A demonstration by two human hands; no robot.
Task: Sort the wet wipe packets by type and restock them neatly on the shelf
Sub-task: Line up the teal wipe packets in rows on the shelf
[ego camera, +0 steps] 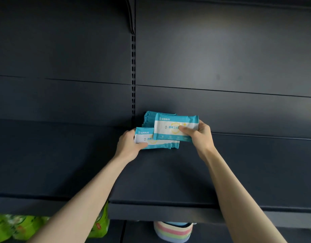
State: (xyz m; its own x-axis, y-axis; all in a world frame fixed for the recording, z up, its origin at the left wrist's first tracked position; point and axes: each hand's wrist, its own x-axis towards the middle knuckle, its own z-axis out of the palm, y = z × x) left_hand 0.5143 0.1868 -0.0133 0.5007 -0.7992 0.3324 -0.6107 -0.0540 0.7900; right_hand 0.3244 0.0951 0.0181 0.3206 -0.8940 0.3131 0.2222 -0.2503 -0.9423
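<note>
Below, at the frame's lower edge, green packs (11, 227) and a striped basket (174, 232) sit under the dark shelf (168, 176). Mid-frame, the left hand (128, 146) grips the lower wipe packet (161, 146) and the right hand (198, 135) pinches the upper wipe packet (170, 126). This looks like the restocking step. Next, both probably need seating squarely against the teal stack (148, 118) by the back panel (221, 58).

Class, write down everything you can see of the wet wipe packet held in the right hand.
The packet is a flat rectangular pouch of glossy film, teal along top and bottom, white across the middle, with a yellow shield and dark print. The right hand pinches its right end, thumb on the front. It is held nearly level, face to the camera, overlapping a like packet in the left hand.
</note>
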